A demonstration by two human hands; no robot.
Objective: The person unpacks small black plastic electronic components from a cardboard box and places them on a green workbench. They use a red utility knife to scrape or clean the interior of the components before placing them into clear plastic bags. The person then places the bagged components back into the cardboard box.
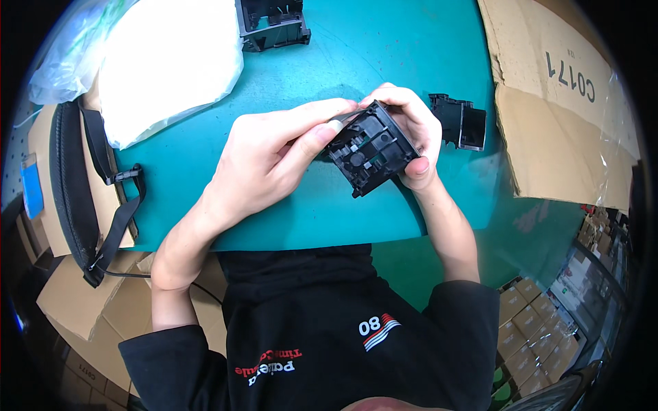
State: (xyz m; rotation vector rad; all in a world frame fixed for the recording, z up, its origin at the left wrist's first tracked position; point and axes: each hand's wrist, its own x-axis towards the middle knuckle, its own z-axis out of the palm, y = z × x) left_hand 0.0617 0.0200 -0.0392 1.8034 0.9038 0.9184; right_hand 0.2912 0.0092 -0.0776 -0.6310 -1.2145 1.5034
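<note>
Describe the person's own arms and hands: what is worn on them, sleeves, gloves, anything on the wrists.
Both hands are bare: no gloves on the left hand or the right hand. No rings, watch or bands show. The forearms are uncovered; black sleeves are pushed up near the elbows, part of a black top with a printed chest.

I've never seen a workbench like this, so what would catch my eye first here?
First, the two hands at the centre: the right hand grips a black plastic frame while the left hand presses on its upper edge, above a teal table. Next, a bright white plastic bag glares at upper left, and a cardboard box fills the right.
</note>
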